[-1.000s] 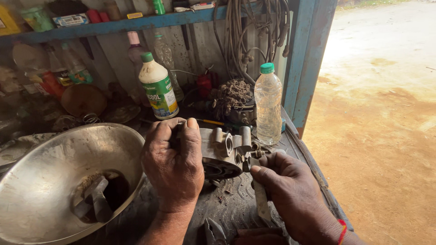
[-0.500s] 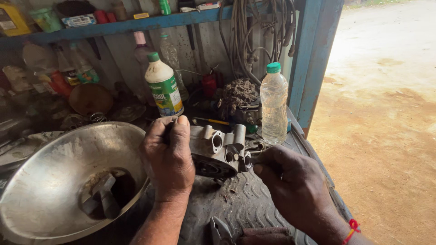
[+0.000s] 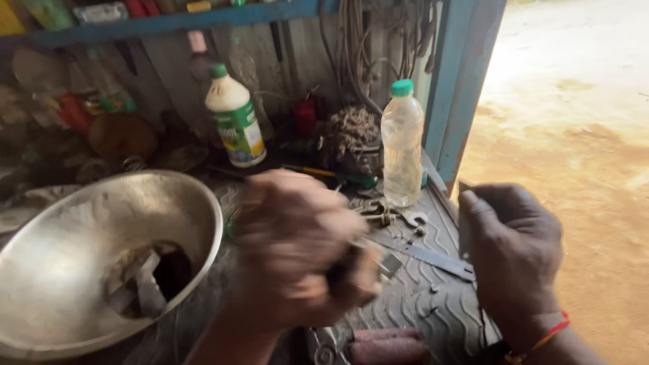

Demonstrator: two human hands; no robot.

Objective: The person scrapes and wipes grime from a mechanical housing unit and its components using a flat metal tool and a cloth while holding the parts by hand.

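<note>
On the far left of the worktop (image 3: 433, 304), a wide steel basin (image 3: 81, 257) holds dark metal parts in its hollow, likely kept together there. Behind it stands a white green-capped bottle (image 3: 233, 118). At centre the left hand (image 3: 297, 250), badly blurred, is clenched round a dark part barely seen at its lower edge. A clear water bottle (image 3: 401, 142) stands behind; a spanner (image 3: 395, 216) and flat blade (image 3: 426, 255) lie on the ribbed mat. The right hand (image 3: 514, 250) hangs over the worktop's edge; whether its fingers grip anything I cannot tell.
</note>
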